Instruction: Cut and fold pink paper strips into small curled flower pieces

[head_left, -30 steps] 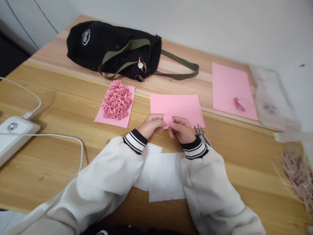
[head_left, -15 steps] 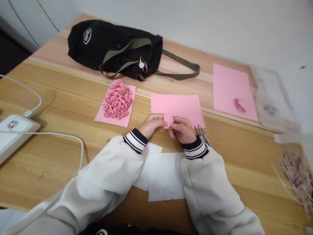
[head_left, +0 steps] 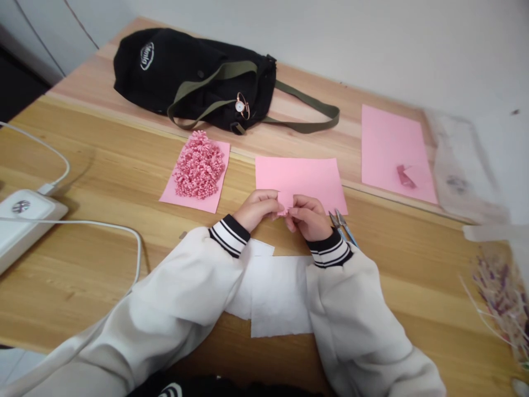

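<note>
Between my left hand point(head_left: 257, 209) and my right hand point(head_left: 309, 216) is a small piece of pink paper point(head_left: 285, 202), its lower edge cut into a fringe. Both hands pinch it, the left at its left side and the right at its right side. Just behind them lies a larger pink sheet point(head_left: 300, 172). Small blue-handled snips point(head_left: 341, 223) rest beside my right wrist, partly covered by the sleeve. To the left, a heap of curled pink paper flowers point(head_left: 199, 168) sits on a pink card point(head_left: 215, 203).
A black bag point(head_left: 173, 71) with green straps and a wristwatch point(head_left: 240, 107) lies at the back. Another pink sheet point(head_left: 388, 138) is at the back right. White papers point(head_left: 281, 298) lie under my forearms. A white power strip point(head_left: 25, 226) with cables stands left; dried flowers point(head_left: 500, 292) lie right.
Both hands keep their pinch on the small pink paper, with hardly any finger movement. The whole view has shifted very slightly.
</note>
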`<state>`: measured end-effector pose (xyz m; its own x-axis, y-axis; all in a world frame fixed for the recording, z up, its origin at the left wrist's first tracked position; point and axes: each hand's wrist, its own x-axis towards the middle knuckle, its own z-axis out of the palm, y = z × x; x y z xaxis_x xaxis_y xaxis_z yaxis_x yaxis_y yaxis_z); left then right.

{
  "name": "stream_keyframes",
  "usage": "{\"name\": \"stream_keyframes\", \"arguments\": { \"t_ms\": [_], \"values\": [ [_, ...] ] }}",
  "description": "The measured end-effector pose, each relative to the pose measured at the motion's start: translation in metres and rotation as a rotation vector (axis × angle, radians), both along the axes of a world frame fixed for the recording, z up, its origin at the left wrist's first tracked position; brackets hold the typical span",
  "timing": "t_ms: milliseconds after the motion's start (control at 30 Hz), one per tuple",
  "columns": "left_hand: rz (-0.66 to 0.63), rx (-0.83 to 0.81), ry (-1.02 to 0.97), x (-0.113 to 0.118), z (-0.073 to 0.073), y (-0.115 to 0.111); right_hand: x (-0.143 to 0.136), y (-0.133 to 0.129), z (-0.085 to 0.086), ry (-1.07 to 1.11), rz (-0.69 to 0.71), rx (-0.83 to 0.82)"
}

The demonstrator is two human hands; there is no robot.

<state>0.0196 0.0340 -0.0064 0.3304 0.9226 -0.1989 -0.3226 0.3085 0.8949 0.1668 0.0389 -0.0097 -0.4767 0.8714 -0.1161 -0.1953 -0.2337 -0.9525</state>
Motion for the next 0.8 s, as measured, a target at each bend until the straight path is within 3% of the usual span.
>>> {"name": "stream_keyframes", "arguments": {
  "t_ms": [800],
  "values": [
    [-0.004,0.019,0.011,-0.0002,-0.0013,0.0001,-0.001,-0.0003,0.0,0.012,-0.001,0.013]
  ]
}}
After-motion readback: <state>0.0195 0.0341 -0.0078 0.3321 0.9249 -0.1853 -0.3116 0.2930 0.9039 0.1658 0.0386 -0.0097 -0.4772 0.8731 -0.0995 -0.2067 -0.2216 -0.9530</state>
